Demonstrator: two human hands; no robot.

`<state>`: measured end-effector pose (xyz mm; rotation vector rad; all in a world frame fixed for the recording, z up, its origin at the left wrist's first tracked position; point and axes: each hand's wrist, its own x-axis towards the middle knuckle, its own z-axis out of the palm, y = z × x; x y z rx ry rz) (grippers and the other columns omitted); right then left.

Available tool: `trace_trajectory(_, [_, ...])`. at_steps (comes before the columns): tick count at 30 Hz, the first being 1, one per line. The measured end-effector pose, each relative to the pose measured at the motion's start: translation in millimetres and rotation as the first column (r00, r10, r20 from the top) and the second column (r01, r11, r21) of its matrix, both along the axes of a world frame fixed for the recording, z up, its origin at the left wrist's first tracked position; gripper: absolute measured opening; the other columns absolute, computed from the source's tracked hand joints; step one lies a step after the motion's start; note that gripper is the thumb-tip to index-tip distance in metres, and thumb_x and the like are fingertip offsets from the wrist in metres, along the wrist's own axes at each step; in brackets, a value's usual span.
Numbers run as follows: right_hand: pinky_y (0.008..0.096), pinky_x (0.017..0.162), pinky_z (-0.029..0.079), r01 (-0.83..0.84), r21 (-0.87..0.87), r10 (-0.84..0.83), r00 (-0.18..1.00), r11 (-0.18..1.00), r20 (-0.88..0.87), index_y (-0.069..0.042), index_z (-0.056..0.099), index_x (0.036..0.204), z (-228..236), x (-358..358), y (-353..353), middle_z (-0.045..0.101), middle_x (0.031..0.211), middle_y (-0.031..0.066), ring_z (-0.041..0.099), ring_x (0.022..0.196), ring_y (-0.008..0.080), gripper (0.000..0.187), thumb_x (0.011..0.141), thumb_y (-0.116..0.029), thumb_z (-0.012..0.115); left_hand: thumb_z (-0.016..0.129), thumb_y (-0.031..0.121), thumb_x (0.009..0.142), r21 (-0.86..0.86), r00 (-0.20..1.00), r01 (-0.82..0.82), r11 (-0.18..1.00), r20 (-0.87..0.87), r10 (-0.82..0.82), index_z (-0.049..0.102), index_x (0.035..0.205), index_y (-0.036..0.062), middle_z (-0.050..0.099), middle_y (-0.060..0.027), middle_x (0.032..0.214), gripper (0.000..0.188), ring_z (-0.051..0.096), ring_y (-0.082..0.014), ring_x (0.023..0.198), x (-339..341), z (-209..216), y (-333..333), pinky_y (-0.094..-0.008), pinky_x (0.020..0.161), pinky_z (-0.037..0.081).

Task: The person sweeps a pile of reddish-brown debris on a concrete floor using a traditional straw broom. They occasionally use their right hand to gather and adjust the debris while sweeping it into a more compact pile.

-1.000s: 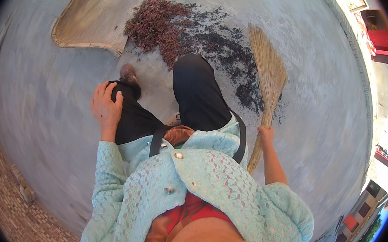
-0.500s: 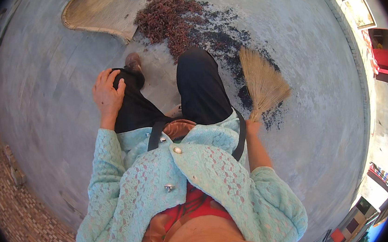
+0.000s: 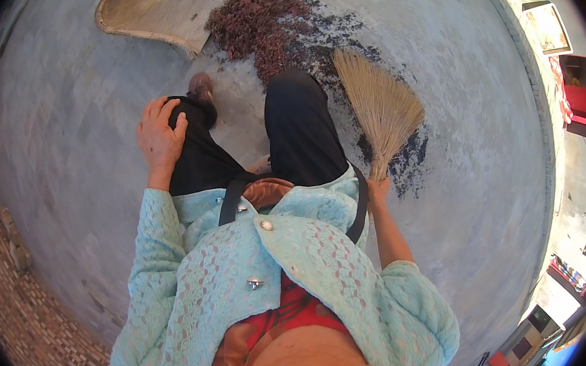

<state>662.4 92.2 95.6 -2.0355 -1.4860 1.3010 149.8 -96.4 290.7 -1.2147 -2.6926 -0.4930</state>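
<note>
Broom (image 3: pixel 383 104), gripped at its neck by the right hand (image 3: pixel 379 190) and fanned over dark bits (image 3: pixel 412 161) beside the right knee (image 3: pixel 296 105), is best worked low with short, light strokes to limit scatter, while the left hand (image 3: pixel 161 136) rests, fingers spread, on the left knee (image 3: pixel 193 132).

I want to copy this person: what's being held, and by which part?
The broom, by its narrow neck where the bristles come together, in the right grip. The left grip holds nothing.

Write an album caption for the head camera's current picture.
The right hand grips a straw broom over scattered dark bits near a reddish heap; the left hand rests on a knee.
</note>
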Motion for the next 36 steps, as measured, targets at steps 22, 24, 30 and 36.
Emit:
trace_trajectory(22, [0.0386, 0.055, 0.057, 0.220, -0.619, -0.607, 0.593, 0.754, -0.529, 0.000, 0.044, 0.103, 113, -36, 153, 0.057, 0.082, 0.0170, 0.061, 0.065, 0.0282, 0.024, 0.089, -0.017, 0.054, 0.066, 0.027, 0.081, -0.012, 0.999, -0.029, 1.000, 0.031, 0.029, 0.068, 0.108, 0.0163, 0.062, -0.0013, 0.120, 0.028, 0.052, -0.0238, 0.120, -3, 0, -7, -0.0391, 0.094, 0.042])
trace_trajectory(24, [0.0392, 0.056, 0.058, 0.251, -0.606, -0.615, 0.593, 0.754, -0.520, 0.002, 0.043, 0.104, 97, -46, 164, 0.056, 0.085, 0.0172, 0.061, 0.067, 0.0291, 0.025, 0.089, -0.016, 0.052, 0.066, 0.027, 0.081, -0.001, 0.998, -0.040, 0.999, 0.038, 0.040, 0.068, 0.108, 0.0165, 0.062, -0.0013, 0.120, 0.028, 0.052, -0.0235, 0.120, -2, 0, -8, -0.0390, 0.095, 0.042])
trace_trajectory(30, [0.0390, 0.062, 0.060, 0.291, -0.565, -0.590, 0.659, 0.772, -0.467, 0.001, 0.052, 0.087, 101, -119, 147, 0.058, 0.078, 0.0108, 0.060, 0.065, 0.0252, 0.018, 0.093, -0.016, 0.051, 0.066, 0.027, 0.080, 0.012, 0.998, -0.057, 0.998, 0.039, 0.057, 0.068, 0.107, 0.0171, 0.062, -0.0009, 0.120, 0.029, 0.052, -0.0225, 0.120, -2, 0, -9, -0.0390, 0.096, 0.041])
trace_trajectory(36, [0.0429, 0.068, 0.057, 0.216, -0.592, -0.618, 0.447, 0.776, -0.647, -0.002, 0.055, 0.087, 123, -177, 127, 0.060, 0.078, 0.0113, 0.062, 0.069, 0.0289, 0.018, 0.091, -0.019, 0.058, 0.065, 0.027, 0.079, 0.028, 0.996, -0.075, 0.997, 0.050, 0.074, 0.069, 0.106, 0.0169, 0.062, -0.0007, 0.118, 0.030, 0.051, -0.0222, 0.120, -4, -2, -13, -0.0400, 0.096, 0.040])
